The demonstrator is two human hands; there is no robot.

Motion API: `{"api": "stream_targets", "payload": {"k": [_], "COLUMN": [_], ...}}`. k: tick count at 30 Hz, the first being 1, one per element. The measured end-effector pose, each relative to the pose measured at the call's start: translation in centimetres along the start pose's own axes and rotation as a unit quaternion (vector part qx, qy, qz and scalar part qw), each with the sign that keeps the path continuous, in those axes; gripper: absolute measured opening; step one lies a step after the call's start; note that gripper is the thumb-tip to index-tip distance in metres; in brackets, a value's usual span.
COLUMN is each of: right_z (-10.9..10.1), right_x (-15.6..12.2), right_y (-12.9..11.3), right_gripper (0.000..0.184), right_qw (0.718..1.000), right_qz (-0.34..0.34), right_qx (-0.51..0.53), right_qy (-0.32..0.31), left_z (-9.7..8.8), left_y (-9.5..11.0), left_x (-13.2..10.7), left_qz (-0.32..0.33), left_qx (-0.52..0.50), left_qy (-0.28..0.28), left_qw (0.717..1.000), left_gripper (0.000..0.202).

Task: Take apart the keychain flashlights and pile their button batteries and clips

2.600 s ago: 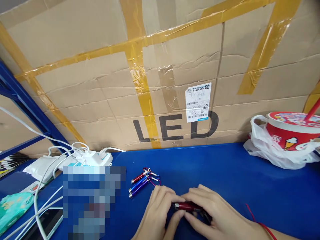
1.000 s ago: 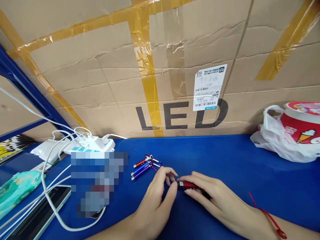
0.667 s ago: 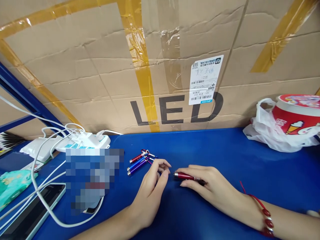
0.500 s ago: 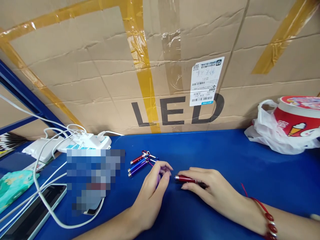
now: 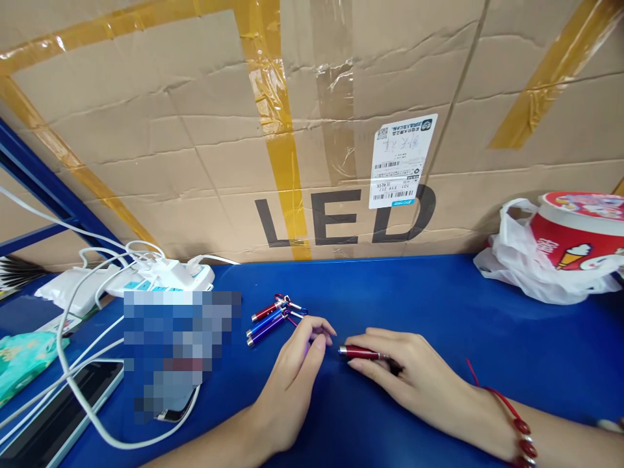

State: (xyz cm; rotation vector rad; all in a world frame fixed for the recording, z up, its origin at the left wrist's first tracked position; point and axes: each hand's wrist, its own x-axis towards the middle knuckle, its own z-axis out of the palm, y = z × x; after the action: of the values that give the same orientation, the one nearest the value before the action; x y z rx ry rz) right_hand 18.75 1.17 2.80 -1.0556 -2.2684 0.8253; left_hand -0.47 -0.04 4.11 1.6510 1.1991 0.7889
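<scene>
Dark-red cylindrical metal penlight with silver tip (image 5: 361,352): I find it held low at the blue counter (image 5: 414,292); contact with the surface I cannot tell. My right hand (image 5: 414,364) is closed on it, thumb on the near side. My left hand (image 5: 292,374) is half open, loosely curled, apart from the tip, gripping nothing I can see; violet light shows on its palm. Just beyond lie slim metal penlights: red (image 5: 267,311), blue (image 5: 266,322), purple (image 5: 266,331).
</scene>
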Motion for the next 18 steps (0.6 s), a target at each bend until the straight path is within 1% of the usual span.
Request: {"api": "stream_targets", "payload": {"k": [6,13,18], "right_z": [0.05,0.02,-0.11], "right_x": [-0.12,-0.1,0.01], "right_y": [0.0,0.16,-0.11], "right_gripper": [0.024,0.023,0.021], "right_qw": [1.0,1.0,1.0], "right_qz": [-0.005,-0.021,-0.02], "right_qx": [-0.023,-0.02,-0.014], "right_qy": [-0.004,-0.005,-0.008], "left_z": [0.02,-0.06,-0.1], "left_y": [0.2,0.11,-0.01], "left_x": [0.02,-0.05,0.02], "left_qz": [-0.002,-0.002,0.003], "left_qx": [-0.001,0.005,0.002], "left_qy": [-0.004,-0.003,-0.006], "left_qw": [1.0,1.0,1.0], "left_gripper": [0.029,0.027,0.028]}}
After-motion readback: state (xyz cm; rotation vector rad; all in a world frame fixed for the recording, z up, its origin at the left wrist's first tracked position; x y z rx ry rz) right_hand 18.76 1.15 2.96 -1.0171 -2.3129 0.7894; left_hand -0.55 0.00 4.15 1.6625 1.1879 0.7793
